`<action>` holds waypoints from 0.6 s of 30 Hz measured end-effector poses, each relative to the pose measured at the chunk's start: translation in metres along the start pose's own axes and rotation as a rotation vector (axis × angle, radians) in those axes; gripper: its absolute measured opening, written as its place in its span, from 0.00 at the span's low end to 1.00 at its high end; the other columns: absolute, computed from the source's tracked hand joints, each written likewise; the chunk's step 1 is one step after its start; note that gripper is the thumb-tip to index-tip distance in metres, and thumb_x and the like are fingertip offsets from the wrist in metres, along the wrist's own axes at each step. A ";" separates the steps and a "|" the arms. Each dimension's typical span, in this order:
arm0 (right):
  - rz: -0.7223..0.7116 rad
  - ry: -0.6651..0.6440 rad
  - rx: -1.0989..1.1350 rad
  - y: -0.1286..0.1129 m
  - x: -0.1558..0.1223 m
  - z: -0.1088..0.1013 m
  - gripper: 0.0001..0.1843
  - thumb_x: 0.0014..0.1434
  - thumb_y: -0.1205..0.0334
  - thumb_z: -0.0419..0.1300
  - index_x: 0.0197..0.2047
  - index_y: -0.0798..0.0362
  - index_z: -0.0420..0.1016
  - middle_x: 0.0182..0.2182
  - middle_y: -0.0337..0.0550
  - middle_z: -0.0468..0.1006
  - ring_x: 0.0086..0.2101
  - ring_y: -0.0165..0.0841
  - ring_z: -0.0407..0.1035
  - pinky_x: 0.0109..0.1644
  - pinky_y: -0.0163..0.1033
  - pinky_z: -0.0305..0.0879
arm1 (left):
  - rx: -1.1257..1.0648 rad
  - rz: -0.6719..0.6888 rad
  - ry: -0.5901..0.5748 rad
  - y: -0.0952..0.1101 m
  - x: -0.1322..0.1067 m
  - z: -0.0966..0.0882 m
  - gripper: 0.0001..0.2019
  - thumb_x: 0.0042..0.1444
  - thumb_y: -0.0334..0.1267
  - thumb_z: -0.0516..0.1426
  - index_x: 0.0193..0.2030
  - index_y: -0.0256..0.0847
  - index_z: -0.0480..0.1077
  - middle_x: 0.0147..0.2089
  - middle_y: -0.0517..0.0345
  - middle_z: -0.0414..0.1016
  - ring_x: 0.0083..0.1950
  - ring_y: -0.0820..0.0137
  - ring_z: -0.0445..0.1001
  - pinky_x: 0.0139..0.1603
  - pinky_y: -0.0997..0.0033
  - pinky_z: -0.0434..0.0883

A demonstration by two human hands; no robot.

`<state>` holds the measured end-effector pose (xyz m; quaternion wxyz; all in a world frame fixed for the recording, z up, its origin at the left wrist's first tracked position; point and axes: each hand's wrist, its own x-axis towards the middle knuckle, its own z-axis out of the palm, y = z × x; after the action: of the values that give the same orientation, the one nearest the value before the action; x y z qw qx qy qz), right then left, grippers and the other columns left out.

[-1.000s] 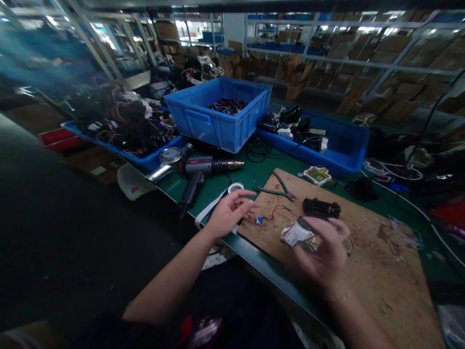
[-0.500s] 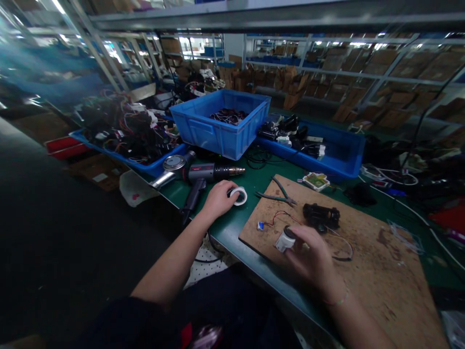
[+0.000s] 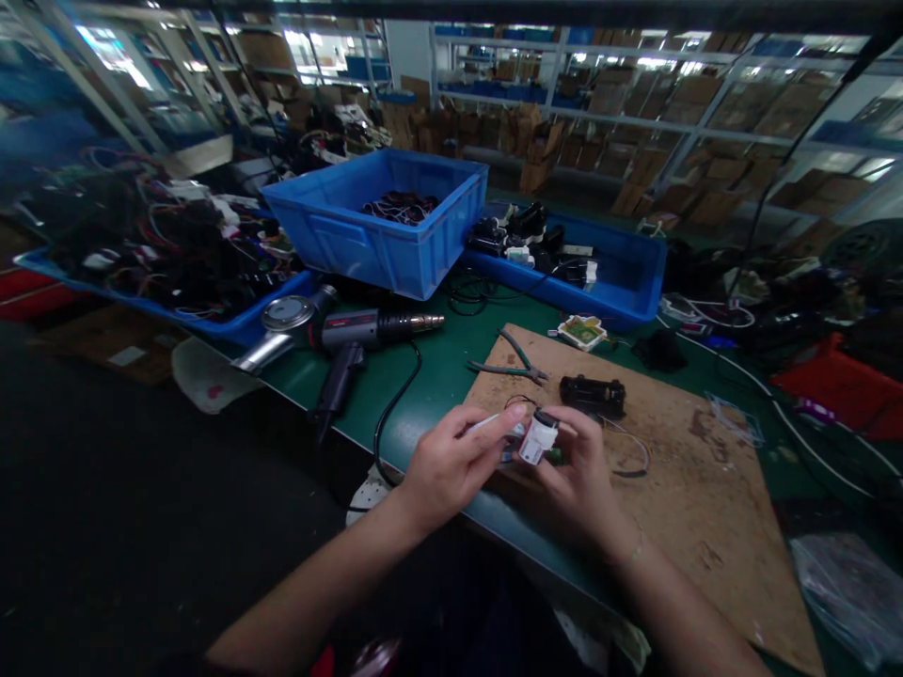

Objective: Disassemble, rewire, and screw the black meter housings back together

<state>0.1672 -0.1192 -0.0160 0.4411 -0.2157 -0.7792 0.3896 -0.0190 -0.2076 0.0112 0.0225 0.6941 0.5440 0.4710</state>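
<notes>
My right hand point(image 3: 582, 461) is closed around a small white cylindrical part with a black end point(image 3: 539, 436), held above the near edge of the wooden board point(image 3: 677, 527). Close beside it, my left hand point(image 3: 458, 461) pinches a white ring like a tape roll point(image 3: 486, 423), mostly hidden by the fingers. Whether the two pieces touch, I cannot tell. Just beyond the hands, a black cylindrical housing point(image 3: 593, 396) lies on the board with thin wires. Green-handled cutting pliers point(image 3: 518, 367) lie spread at the board's far left corner.
A heat gun point(image 3: 367, 329) rests on the green table at left, its black cable curving toward me. Behind it stands a blue bin point(image 3: 367, 249) of wired parts. Another blue tray point(image 3: 621, 306) holds black parts. A small circuit board point(image 3: 582, 331) lies past the wooden board.
My left hand has picked the white ring up from the table by the heat gun and carried it right, to my right hand. The view has shifted to the right.
</notes>
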 end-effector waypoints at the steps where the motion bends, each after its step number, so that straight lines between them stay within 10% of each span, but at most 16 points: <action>1: 0.000 0.016 0.012 0.001 -0.001 0.000 0.31 0.60 0.68 0.65 0.62 0.44 0.58 0.52 0.50 0.73 0.46 0.40 0.76 0.46 0.47 0.79 | -0.019 0.013 -0.003 0.000 0.002 -0.001 0.23 0.64 0.30 0.57 0.65 0.52 0.67 0.49 0.54 0.76 0.47 0.70 0.75 0.49 0.71 0.76; 18: 0.056 0.212 0.170 -0.019 0.010 0.006 0.30 0.62 0.64 0.63 0.61 0.41 0.53 0.40 0.44 0.78 0.34 0.40 0.78 0.33 0.44 0.78 | -0.183 -0.126 0.438 0.006 -0.008 0.034 0.15 0.56 0.36 0.66 0.50 0.47 0.76 0.47 0.53 0.81 0.46 0.63 0.80 0.44 0.63 0.79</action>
<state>0.1568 -0.1266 0.0026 0.5268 -0.2392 -0.6859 0.4413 0.0085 -0.1995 -0.0093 -0.0041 0.5351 0.5333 0.6552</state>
